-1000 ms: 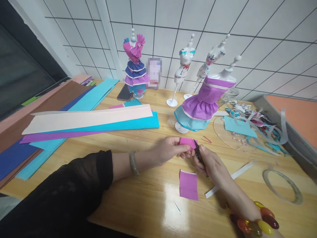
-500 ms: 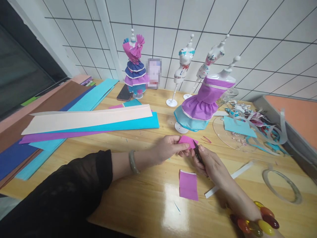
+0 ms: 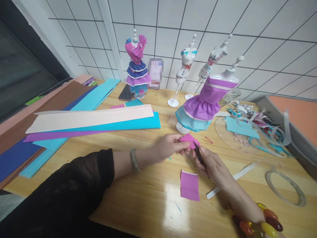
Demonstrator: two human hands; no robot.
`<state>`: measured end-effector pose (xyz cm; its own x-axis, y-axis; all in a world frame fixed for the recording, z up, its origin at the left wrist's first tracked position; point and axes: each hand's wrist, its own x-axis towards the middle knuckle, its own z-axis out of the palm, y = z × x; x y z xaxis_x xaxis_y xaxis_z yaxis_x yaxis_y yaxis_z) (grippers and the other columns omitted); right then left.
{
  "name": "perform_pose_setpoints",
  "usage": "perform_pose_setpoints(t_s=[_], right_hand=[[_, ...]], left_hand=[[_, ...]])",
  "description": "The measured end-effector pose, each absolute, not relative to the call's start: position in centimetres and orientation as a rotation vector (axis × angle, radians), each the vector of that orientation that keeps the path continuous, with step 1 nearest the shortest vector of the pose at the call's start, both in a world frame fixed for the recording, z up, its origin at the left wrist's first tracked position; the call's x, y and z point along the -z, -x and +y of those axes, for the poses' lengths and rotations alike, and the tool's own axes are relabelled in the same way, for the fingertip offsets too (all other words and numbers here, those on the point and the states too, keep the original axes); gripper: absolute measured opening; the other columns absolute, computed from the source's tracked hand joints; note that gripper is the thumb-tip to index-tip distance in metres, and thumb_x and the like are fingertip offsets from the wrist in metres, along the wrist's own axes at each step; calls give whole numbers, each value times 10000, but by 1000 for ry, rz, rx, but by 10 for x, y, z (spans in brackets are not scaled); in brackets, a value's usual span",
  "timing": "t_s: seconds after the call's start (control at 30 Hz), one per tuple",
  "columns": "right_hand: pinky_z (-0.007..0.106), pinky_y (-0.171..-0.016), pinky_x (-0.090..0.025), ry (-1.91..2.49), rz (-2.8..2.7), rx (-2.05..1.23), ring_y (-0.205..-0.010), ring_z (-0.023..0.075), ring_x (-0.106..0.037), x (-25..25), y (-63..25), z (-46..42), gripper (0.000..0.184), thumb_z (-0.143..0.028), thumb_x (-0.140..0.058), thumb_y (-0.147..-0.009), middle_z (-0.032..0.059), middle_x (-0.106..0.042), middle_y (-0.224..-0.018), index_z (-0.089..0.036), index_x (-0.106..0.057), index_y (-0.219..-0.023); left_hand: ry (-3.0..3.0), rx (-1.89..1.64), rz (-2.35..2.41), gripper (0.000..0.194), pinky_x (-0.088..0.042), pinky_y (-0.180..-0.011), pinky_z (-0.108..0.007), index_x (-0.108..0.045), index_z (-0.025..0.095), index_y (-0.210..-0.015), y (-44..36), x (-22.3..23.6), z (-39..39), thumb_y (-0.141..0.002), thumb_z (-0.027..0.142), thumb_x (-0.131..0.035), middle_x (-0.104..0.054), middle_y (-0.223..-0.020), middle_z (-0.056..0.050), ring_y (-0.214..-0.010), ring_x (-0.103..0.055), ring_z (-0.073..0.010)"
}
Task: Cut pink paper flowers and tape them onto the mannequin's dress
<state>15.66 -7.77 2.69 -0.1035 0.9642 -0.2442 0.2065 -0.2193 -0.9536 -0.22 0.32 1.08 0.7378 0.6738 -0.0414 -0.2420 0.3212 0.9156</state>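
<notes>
Nearest, well in front of the purple-dressed form (image 3: 206,102), a flat purple swatch (image 3: 190,187) lies on the counter (image 3: 138,205). The right hand (image 3: 211,162), also in front of the form, has its fingers wrapped closely round a dark pointed tool (image 3: 197,153) (scissors, by the look of it, though the hand hides most of it). It should be rigid and sharp, best held well back from the point, as here. The left hand (image 3: 170,147), in front of the form and to its left, pinches a pink piece (image 3: 189,137), thumb on top and fingers underneath; the piece is raised just in front of the form's base, with the tool's tip at it. It looks thin, so I would expect next to no weight, easy bending and a readiness to crease or tear if pulled. A flat pinch close to the working edge should keep it from flopping while leaving the tip room. Left of the form lies a folded pale sheet (image 3: 99,117), likely as light but floppier for its length. Behind the form stand two undressed white forms (image 3: 187,62)
</notes>
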Motion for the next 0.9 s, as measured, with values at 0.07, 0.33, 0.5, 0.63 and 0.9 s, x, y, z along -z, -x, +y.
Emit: perform_pose_setpoints(t_s=[0.07,0.33,0.5,0.63,0.9], right_hand=[[230,-407,-222,1471,-1341,-1377,-420,79,-259,-27,-156,-78,390,-538,-325,-916,-74,-319,-498,-194,-465,-798],[227,-405,-227,1484,-1335,-1387,-413,79,-262,-27,-156,-77,394,-547,-324,-912,-78,-315,-491,-195,-461,-803],[231,-417,-230,1489,-1351,-1390,-423,84,-264,-28,-156,-78,391,-542,-319,-915,-74,-316,-499,-194,-466,-815],[236,-422,-236,1513,-1367,-1387,-430,90,-266,-29,-154,-78,400,-556,-315,-909,-71,-309,-506,-199,-456,-797],[225,-415,-239,1517,-1359,-1389,-423,87,-268,-30,-154,-78,407,-572,-336,-894,-73,-306,-499,-199,-457,-782]], left_hand=[[-1081,-636,465,273,-370,-639,-233,-648,102,-849,2,-11,4,-751,356,-639,-595,-712,-30,-651,-509,-80],[-1082,-645,492,314,-374,-648,-238,-631,98,-809,2,-15,5,-722,399,-653,-590,-705,-32,-649,-504,-82],[-1079,-652,490,310,-381,-653,-239,-631,103,-807,2,-12,7,-728,402,-651,-588,-704,-27,-646,-511,-79],[-1097,-662,490,327,-391,-657,-249,-629,103,-820,3,-8,9,-737,419,-640,-592,-713,-32,-653,-517,-84],[-1078,-665,490,355,-394,-665,-248,-612,100,-844,4,-8,11,-723,431,-655,-609,-723,-33,-635,-516,-73]])
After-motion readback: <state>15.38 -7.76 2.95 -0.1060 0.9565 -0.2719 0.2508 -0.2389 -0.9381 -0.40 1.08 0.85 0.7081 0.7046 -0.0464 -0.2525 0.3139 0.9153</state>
